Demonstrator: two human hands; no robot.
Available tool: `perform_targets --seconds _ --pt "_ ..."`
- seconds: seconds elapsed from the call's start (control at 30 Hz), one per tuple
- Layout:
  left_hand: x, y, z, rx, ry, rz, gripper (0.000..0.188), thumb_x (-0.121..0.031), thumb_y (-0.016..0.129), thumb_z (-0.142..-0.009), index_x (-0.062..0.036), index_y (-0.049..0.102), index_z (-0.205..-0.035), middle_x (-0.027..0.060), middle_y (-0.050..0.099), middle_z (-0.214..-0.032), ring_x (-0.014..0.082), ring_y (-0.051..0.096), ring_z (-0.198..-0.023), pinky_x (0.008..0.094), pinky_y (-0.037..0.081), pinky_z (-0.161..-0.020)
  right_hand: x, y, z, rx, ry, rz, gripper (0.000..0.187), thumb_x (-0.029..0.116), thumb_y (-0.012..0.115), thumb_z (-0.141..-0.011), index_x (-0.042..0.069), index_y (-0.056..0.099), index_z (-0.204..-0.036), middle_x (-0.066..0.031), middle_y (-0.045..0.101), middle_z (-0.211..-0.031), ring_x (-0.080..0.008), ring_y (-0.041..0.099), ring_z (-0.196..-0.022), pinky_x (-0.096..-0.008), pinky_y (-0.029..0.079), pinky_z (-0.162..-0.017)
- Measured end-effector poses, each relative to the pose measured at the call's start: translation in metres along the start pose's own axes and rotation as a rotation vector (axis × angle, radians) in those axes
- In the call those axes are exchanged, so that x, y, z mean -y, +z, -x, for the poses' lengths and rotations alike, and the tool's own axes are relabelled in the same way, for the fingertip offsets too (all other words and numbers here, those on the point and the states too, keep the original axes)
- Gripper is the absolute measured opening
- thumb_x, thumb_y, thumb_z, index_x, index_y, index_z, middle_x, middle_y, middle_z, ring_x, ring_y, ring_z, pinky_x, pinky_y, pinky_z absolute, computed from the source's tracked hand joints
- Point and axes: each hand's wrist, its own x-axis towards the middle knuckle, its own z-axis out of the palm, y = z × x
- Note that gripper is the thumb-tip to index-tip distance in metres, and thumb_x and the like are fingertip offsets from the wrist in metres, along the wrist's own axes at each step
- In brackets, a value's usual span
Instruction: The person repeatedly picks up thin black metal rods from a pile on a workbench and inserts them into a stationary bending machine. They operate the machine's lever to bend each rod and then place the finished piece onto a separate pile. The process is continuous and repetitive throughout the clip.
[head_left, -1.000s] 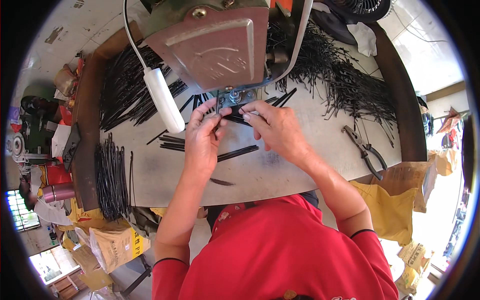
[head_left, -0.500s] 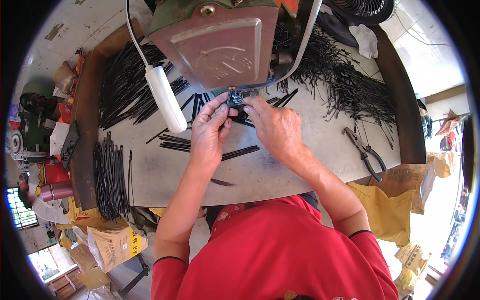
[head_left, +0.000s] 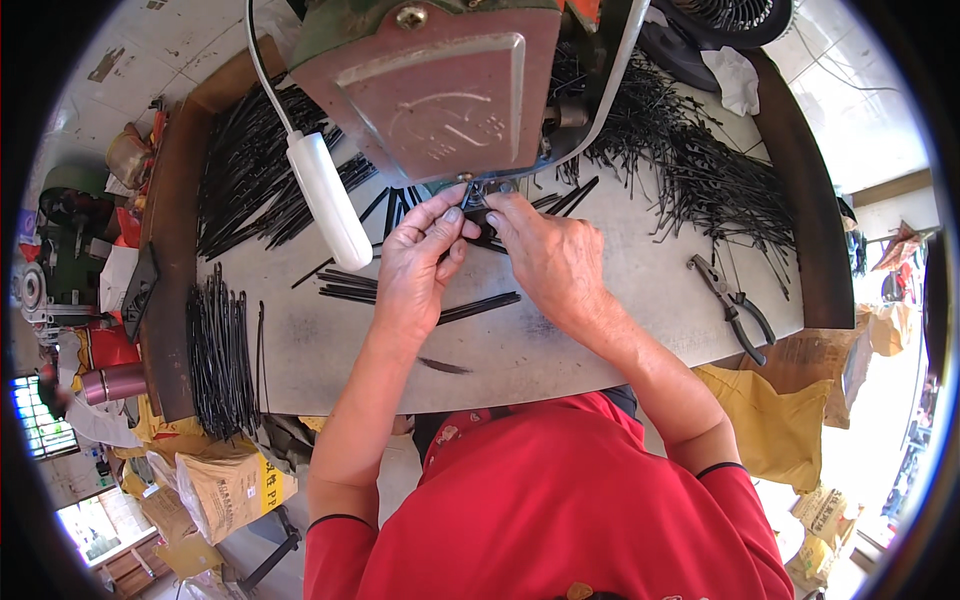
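Note:
Both my hands are raised close together under the head of a red-and-green machine (head_left: 430, 100). My left hand (head_left: 415, 260) is closed, thumb and forefinger pinched at the small metal working point (head_left: 477, 195) beneath the machine. My right hand (head_left: 555, 250) pinches from the other side, fingertips nearly meeting the left ones. Something small and dark shows between the fingertips, but the fingers hide most of it. Below the hands a few thin black rods (head_left: 480, 307) lie on the metal tabletop (head_left: 560, 350).
Piles of thin black rods lie at the back left (head_left: 255, 180), the front left (head_left: 220, 350) and the right (head_left: 700, 180). Pliers (head_left: 730, 305) rest at the right. A white lamp (head_left: 330, 205) hangs left of the machine. A dark raised rim (head_left: 815, 190) borders the table.
My hands stay at the same spot under the machine, with only slight finger movement. The whole view has shifted a little.

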Motion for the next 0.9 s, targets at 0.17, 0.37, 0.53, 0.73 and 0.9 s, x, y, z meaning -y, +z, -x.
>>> perform_targets --seconds 0.17,0.37,0.53,0.73,0.9 --pt "0.003 0.001 -0.002 -0.033 0.016 -0.014 0.029 -0.006 0.057 -0.091 0.0031 0.056 -0.119 0.0088 0.061 -0.085 0.0057 0.047 -0.061 0.0147 0.032 -0.047 0.0 0.0 -0.002 0.001 -0.008 0.01 0.013 0.012 0.056 -0.085 0.011 0.056 -0.098 -0.0087 0.062 -0.06 -0.0299 0.062 -0.051 -0.0403 0.046 -0.043" --pt "0.013 0.001 0.005 -0.06 -0.011 0.067 0.031 -0.005 0.057 -0.091 0.0035 0.056 -0.121 0.0089 0.061 -0.085 0.0061 0.046 -0.062 0.0153 0.034 -0.049 -0.003 0.012 0.01 0.034 0.03 0.02 0.018 0.008 0.056 -0.083 0.011 0.054 -0.1 -0.0082 0.063 -0.062 -0.0306 0.062 -0.052 -0.0418 0.046 -0.044" --pt "0.012 0.004 0.01 -0.051 0.012 0.083 0.033 -0.005 0.056 -0.092 0.0046 0.053 -0.123 0.01 0.061 -0.088 0.0065 0.045 -0.062 0.0162 0.035 -0.051 -0.004 0.012 0.01 -0.016 -0.003 0.006 0.018 0.007 0.054 -0.083 0.012 0.054 -0.101 -0.0079 0.063 -0.063 -0.0304 0.062 -0.052 -0.042 0.046 -0.045" --pt "0.007 0.012 0.005 -0.096 0.028 -0.006 0.031 -0.004 0.057 -0.091 0.003 0.055 -0.121 0.0085 0.06 -0.085 0.0054 0.045 -0.061 0.0139 0.034 -0.049 -0.005 0.009 0.001 -0.017 0.023 0.005 0.015 0.012 0.055 -0.086 0.013 0.054 -0.101 -0.0077 0.063 -0.063 -0.0306 0.062 -0.052 -0.0422 0.047 -0.045" --pt "0.008 0.013 0.007 -0.093 0.064 0.015 0.03 -0.005 0.057 -0.092 0.0031 0.055 -0.121 0.0076 0.06 -0.085 0.0054 0.045 -0.062 0.0142 0.034 -0.05 -0.002 0.008 0.001 -0.019 0.025 -0.023 0.012 0.015 0.055 -0.088 0.013 0.054 -0.099 -0.0085 0.063 -0.063 -0.0316 0.062 -0.052 -0.0425 0.046 -0.045"
